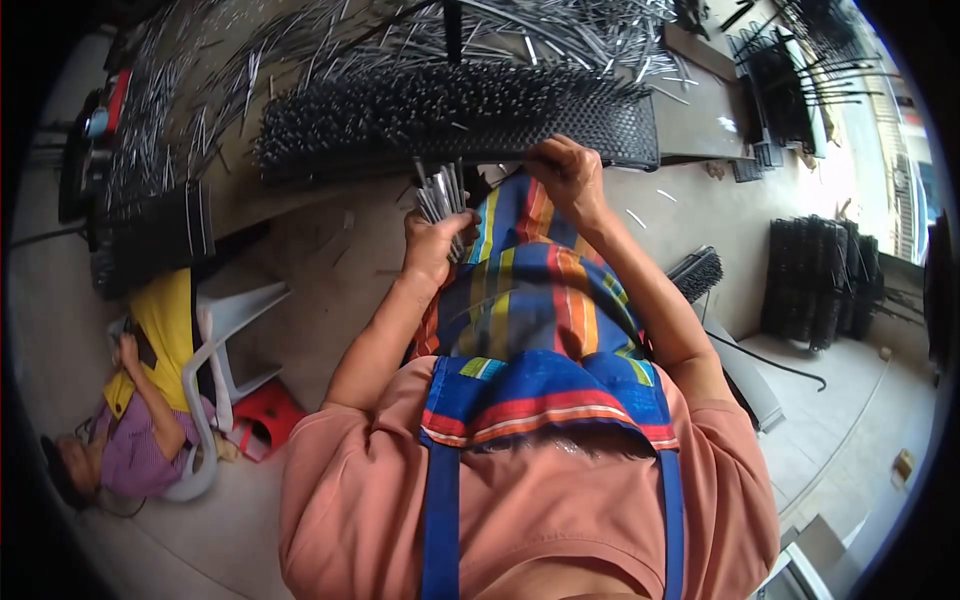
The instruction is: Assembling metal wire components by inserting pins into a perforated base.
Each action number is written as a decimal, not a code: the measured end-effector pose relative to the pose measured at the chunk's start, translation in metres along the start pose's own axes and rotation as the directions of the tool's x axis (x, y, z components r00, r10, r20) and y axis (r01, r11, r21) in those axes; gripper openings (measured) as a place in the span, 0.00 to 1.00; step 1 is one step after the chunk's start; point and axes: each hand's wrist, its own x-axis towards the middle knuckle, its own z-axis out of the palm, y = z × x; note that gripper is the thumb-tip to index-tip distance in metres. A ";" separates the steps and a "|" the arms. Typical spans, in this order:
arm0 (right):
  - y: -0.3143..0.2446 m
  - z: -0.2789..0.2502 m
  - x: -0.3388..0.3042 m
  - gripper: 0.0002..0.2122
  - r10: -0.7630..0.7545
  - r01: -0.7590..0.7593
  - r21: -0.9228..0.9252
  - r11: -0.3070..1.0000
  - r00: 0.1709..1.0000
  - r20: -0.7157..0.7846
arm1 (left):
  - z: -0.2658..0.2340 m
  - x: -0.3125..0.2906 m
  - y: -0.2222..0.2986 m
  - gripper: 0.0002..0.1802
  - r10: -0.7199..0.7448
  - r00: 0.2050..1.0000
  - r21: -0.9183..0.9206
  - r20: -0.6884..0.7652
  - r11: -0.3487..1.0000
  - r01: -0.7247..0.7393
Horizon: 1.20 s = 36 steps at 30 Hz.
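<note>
My left hand (432,245) is closed around a bundle of thin silver metal rods (441,196), which stand up out of the fist. Just beyond it lies a long black rack full of small holes (590,128). Short dark pieces with shiny tips (400,105) stick up densely over its left and middle part, while bare holes show toward its right end. My right hand (570,178) is at the rack's near edge, right of the bundle. Its fingers are curled together in a pinch, and whatever is between them is hidden.
Loose silver rods (300,45) are strewn over the table behind the rack. A person in a yellow apron (160,325) sits at the left in a white plastic chair (212,400), beside a red stool (268,415). Dark bristly racks (820,280) stand on the floor at the right.
</note>
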 end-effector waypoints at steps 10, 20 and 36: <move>-0.025 0.068 0.059 0.02 -0.325 0.303 -0.545 0.782 0.944 0.059 | 0.001 -0.034 0.010 0.17 -0.413 0.901 -0.313 0.128 0.845 0.432; -0.026 0.065 0.079 0.04 -0.429 0.372 -0.363 0.855 0.899 -0.088 | -0.002 -0.015 0.031 0.11 -0.321 0.943 -0.416 0.091 0.848 0.329; -0.017 0.056 0.072 0.04 -0.239 0.222 -0.101 0.970 0.947 -0.214 | 0.001 0.004 0.032 0.09 -0.387 0.914 -0.550 0.123 0.740 0.387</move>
